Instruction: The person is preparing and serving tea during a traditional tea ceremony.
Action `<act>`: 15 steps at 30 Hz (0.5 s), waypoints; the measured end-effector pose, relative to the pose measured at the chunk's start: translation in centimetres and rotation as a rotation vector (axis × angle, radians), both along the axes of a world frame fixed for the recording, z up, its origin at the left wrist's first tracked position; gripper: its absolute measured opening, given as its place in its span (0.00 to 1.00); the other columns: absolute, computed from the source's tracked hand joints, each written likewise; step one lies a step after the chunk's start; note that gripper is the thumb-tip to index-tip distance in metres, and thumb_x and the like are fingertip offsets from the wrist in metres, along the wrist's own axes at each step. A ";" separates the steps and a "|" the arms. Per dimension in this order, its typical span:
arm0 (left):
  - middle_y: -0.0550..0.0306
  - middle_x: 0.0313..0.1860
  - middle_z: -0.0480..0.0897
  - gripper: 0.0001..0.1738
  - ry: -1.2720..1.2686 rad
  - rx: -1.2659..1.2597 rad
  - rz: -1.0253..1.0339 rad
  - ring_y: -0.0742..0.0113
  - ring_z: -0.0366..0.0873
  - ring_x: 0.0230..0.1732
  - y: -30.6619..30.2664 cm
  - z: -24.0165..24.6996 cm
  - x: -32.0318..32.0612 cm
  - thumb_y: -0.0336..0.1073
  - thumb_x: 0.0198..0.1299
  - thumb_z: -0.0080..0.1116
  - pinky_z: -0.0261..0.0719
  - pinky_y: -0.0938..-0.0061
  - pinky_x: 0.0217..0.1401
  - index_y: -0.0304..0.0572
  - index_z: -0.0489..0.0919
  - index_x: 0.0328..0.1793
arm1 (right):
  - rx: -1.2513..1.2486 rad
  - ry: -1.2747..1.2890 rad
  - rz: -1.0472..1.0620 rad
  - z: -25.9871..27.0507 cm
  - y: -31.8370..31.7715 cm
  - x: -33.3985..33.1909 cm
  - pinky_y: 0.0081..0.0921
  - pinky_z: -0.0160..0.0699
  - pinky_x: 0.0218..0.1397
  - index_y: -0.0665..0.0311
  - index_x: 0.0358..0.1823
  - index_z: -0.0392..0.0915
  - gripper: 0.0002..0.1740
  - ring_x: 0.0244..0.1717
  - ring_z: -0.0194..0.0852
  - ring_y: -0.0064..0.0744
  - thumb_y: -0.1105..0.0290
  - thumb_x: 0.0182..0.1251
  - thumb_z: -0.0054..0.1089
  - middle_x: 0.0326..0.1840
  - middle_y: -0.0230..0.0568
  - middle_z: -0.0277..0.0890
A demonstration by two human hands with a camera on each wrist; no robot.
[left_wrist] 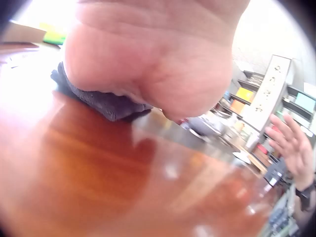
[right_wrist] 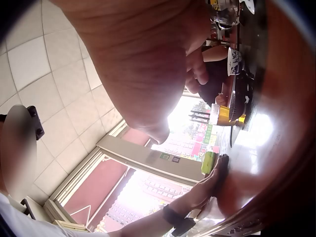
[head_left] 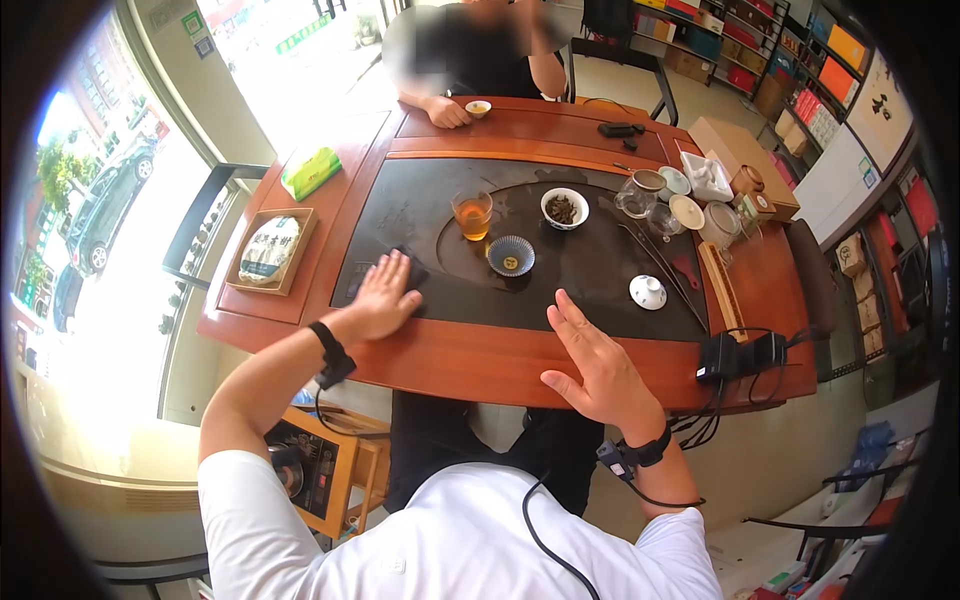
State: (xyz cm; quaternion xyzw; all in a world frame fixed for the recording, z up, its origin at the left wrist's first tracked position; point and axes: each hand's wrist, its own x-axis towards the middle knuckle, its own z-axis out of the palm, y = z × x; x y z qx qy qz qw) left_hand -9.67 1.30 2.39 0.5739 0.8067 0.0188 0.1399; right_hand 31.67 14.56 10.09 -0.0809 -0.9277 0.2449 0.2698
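Observation:
My left hand point(head_left: 383, 297) lies flat with extended fingers on a dark folded cloth point(head_left: 408, 272) at the front left of the black tray point(head_left: 585, 300). In the left wrist view the cloth point(left_wrist: 111, 104) shows beneath the palm. My right hand point(head_left: 603, 375) is raised over the table's front edge, fingers extended, holding nothing. Beyond the hands stand a ribbed bowl point(head_left: 511, 257), a glass pitcher of amber tea point(head_left: 473, 217) and a white bowl of tea leaves point(head_left: 565, 209). A white lid point(head_left: 648, 292) rests right of them.
Glassware point(head_left: 640, 194), tongs and a wooden holder point(head_left: 722, 290) occupy the right side. A boxed tea cake point(head_left: 270, 250) and green packet point(head_left: 311, 174) lie left. Black adapters point(head_left: 740, 357) sit at the front right corner. Across the table, a person's hand point(head_left: 445, 112) is beside a small cup point(head_left: 478, 108).

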 end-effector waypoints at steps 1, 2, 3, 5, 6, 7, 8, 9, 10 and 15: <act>0.30 0.98 0.43 0.50 0.005 -0.007 -0.072 0.35 0.35 0.99 -0.2 0.3 3.2 0.60 0.86 0.45 0.36 0.46 0.98 0.30 0.46 0.97 | -0.001 0.010 0.000 0.1 -0.1 -0.1 0.50 0.79 0.81 0.66 0.91 0.62 0.49 0.82 0.72 0.70 0.56 0.77 0.75 0.94 0.68 0.55; 0.30 0.98 0.44 0.50 0.005 0.006 -0.138 0.35 0.36 0.99 0.2 0.7 6.3 0.60 0.85 0.45 0.36 0.46 0.98 0.29 0.47 0.97 | -0.001 0.018 0.003 0.2 -0.3 -0.2 0.50 0.79 0.81 0.66 0.91 0.61 0.49 0.82 0.72 0.69 0.56 0.77 0.75 0.94 0.68 0.55; 0.29 0.98 0.45 0.51 0.002 0.021 -0.198 0.35 0.37 0.99 0.7 1.0 9.1 0.61 0.85 0.45 0.37 0.47 0.99 0.29 0.48 0.97 | -0.006 0.021 0.013 0.2 -0.6 -0.5 0.50 0.79 0.81 0.66 0.91 0.61 0.49 0.82 0.72 0.69 0.56 0.77 0.75 0.93 0.68 0.56; 0.29 0.98 0.47 0.50 -0.057 0.078 -0.370 0.35 0.39 0.98 2.0 1.1 13.5 0.60 0.86 0.45 0.37 0.47 0.99 0.27 0.49 0.96 | -0.008 0.024 0.048 0.3 -1.2 -1.4 0.50 0.79 0.81 0.66 0.91 0.61 0.49 0.82 0.72 0.69 0.56 0.77 0.75 0.93 0.67 0.56; 0.29 0.97 0.50 0.50 -0.044 0.134 -0.406 0.36 0.42 0.98 1.9 0.9 14.2 0.61 0.86 0.45 0.40 0.48 0.99 0.26 0.52 0.95 | 0.000 0.024 0.065 0.3 -1.4 -1.7 0.50 0.79 0.81 0.66 0.91 0.61 0.49 0.82 0.72 0.69 0.56 0.77 0.74 0.93 0.67 0.56; 0.28 0.96 0.53 0.50 -0.031 0.191 -0.441 0.36 0.46 0.97 1.8 0.6 14.3 0.62 0.86 0.45 0.42 0.49 0.99 0.25 0.54 0.94 | 0.009 0.023 0.083 0.4 -1.5 -2.0 0.50 0.79 0.81 0.66 0.91 0.61 0.49 0.82 0.73 0.69 0.55 0.77 0.74 0.93 0.67 0.56; 0.28 0.95 0.55 0.49 -0.039 0.223 -0.417 0.36 0.48 0.97 1.2 0.4 13.2 0.62 0.86 0.44 0.43 0.50 0.99 0.25 0.56 0.94 | 0.010 0.018 0.102 0.4 -1.7 -2.2 0.50 0.79 0.81 0.66 0.91 0.61 0.48 0.82 0.73 0.69 0.55 0.77 0.74 0.93 0.67 0.56; 0.29 0.96 0.53 0.50 -0.007 0.157 -0.330 0.38 0.46 0.97 0.2 1.0 11.8 0.63 0.86 0.44 0.41 0.52 0.99 0.25 0.54 0.94 | 0.012 0.004 0.100 0.4 -1.7 -2.3 0.50 0.79 0.81 0.66 0.91 0.62 0.48 0.82 0.73 0.69 0.55 0.77 0.74 0.93 0.67 0.56; 0.30 0.97 0.50 0.51 0.028 0.077 -0.211 0.40 0.43 0.98 -0.8 1.0 9.2 0.63 0.86 0.43 0.39 0.53 0.99 0.26 0.51 0.95 | 0.010 -0.012 0.095 0.4 -1.7 -2.1 0.50 0.79 0.81 0.66 0.91 0.62 0.48 0.82 0.73 0.69 0.55 0.77 0.74 0.93 0.67 0.56; 0.30 0.98 0.43 0.53 0.051 0.027 0.261 0.37 0.35 0.99 -7.1 -0.5 -6.4 0.65 0.87 0.38 0.35 0.49 0.99 0.27 0.45 0.97 | -0.026 -0.030 0.088 0.0 -2.2 -1.0 0.50 0.79 0.81 0.67 0.90 0.63 0.48 0.82 0.73 0.68 0.55 0.77 0.74 0.93 0.66 0.57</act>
